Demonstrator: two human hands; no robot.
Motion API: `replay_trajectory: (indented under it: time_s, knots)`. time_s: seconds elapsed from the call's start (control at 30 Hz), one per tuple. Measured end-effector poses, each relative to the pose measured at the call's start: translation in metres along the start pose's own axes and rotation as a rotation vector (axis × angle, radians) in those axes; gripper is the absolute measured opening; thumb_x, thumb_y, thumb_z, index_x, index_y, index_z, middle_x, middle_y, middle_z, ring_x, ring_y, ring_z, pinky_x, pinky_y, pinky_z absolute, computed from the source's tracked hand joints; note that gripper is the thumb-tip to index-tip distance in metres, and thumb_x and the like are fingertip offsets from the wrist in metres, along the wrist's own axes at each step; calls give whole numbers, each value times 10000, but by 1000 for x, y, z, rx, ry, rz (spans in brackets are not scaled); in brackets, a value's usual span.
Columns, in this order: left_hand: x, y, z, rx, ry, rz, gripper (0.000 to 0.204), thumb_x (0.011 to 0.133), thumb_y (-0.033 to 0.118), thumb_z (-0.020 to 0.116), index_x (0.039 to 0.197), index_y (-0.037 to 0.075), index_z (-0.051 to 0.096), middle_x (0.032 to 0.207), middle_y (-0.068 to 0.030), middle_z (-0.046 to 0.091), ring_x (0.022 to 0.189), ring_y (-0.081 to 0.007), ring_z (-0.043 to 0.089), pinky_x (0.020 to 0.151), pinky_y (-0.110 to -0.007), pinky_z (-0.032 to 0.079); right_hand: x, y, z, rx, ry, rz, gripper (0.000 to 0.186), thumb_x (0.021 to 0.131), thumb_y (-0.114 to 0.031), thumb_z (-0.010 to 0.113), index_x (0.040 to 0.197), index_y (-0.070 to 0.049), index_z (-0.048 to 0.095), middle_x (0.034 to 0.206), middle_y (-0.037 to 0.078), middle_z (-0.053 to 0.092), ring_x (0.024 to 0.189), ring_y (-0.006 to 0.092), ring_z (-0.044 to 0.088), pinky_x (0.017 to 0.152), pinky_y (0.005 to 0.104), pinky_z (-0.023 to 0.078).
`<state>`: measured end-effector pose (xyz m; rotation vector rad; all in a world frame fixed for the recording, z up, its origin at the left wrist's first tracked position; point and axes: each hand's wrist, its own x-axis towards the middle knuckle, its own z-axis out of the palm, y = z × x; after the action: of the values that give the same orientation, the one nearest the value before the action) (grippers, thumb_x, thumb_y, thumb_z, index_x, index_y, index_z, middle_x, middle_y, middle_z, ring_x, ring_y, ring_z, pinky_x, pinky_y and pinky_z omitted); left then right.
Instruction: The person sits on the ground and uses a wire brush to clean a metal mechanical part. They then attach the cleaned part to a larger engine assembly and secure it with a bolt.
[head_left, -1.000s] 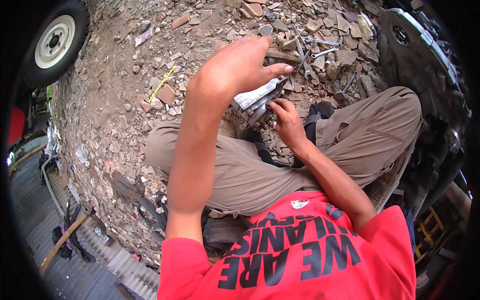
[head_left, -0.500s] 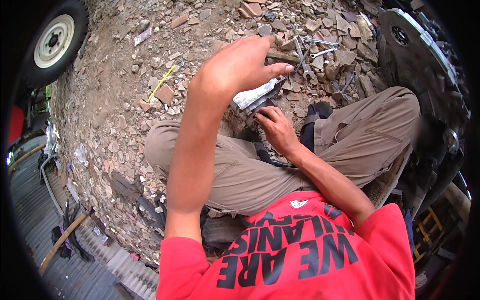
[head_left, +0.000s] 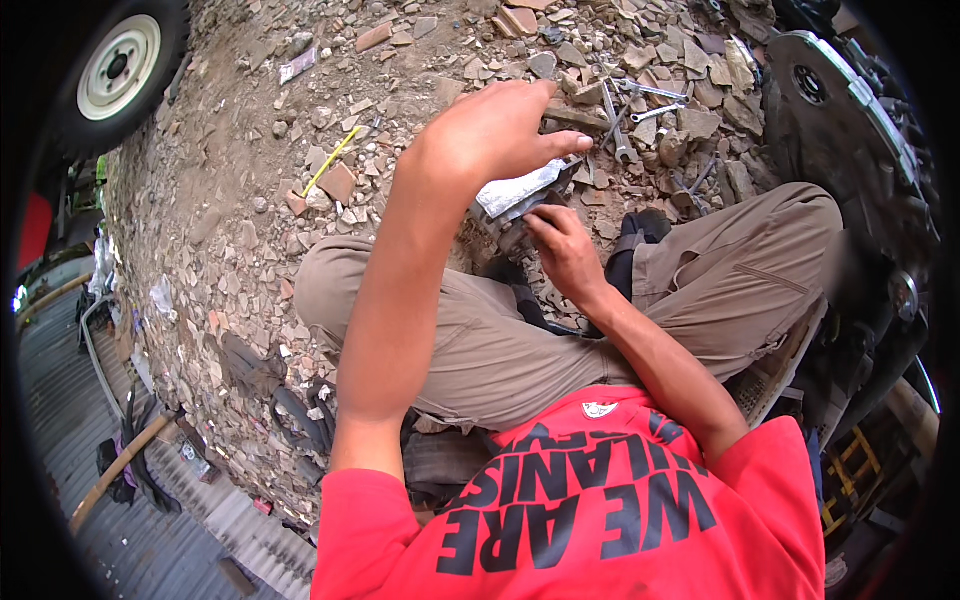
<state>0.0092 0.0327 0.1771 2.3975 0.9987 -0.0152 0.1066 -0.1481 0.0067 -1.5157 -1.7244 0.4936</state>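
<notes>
My left hand is raised over a dark metal part with a silvery flat top, thumb out and fingers loosely extended, apparently open; the space under the palm is hidden. My right hand is closed on the near edge of that metal part, fingertips partly hidden against it. The part sits between my bent legs. Several wrenches lie on the rubble just beyond it.
A spare-looking wheel is at upper left, a large dark machine part at right. A yellow thin rod lies among broken tile and stones. Corrugated metal sheeting and a bamboo pole are at left.
My right hand has moved left and up along the metal part, then slightly right again. My left hand keeps its shape, shifting slightly right in the picture along with the surroundings.
</notes>
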Motion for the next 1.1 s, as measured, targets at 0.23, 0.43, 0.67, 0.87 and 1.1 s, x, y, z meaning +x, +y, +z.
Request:
replay_trajectory:
  time_s: [0.23,0.43,0.67,0.87,1.1]
  knots:
    - [17,-25,46,273,-380,-399,1026,665,598,822,1425,23,441,1363,-211,556,1277,-368,530,1061,-455,442,1,6,-4,39,37,114,210,854,-1,662,1062,16,674,1076,161,642,987,337,623,857,401,508]
    - [19,-61,84,249,-603,-598,1497,526,638,891,1560,15,7,1502,-320,345,1346,-416,452,1109,-581,354,4,15,-4,148,109,448,149,872,-33,659,1003,29,694,1043,173,661,993,351,628,878,413,500]
    - [23,-43,86,384,-626,-711,1463,555,657,860,1564,21,13,1513,-315,331,1425,-451,309,1124,-703,190,-2,15,2,71,175,313,169,889,-47,659,1039,12,707,1054,171,676,934,334,660,840,379,519]
    - [16,-46,107,458,-450,-550,1445,563,622,859,1523,-98,54,1563,-335,194,1487,-438,142,1139,-691,140,-13,43,8,264,98,763,238,935,-179,614,1033,14,714,978,209,707,924,346,686,812,391,509]
    - [2,-47,120,421,-179,-435,1350,576,674,819,1487,-104,198,1461,-299,368,1371,-420,368,1101,-588,311,-3,33,4,255,190,635,202,913,-111,634,1022,43,703,1039,213,689,962,361,673,852,390,518]
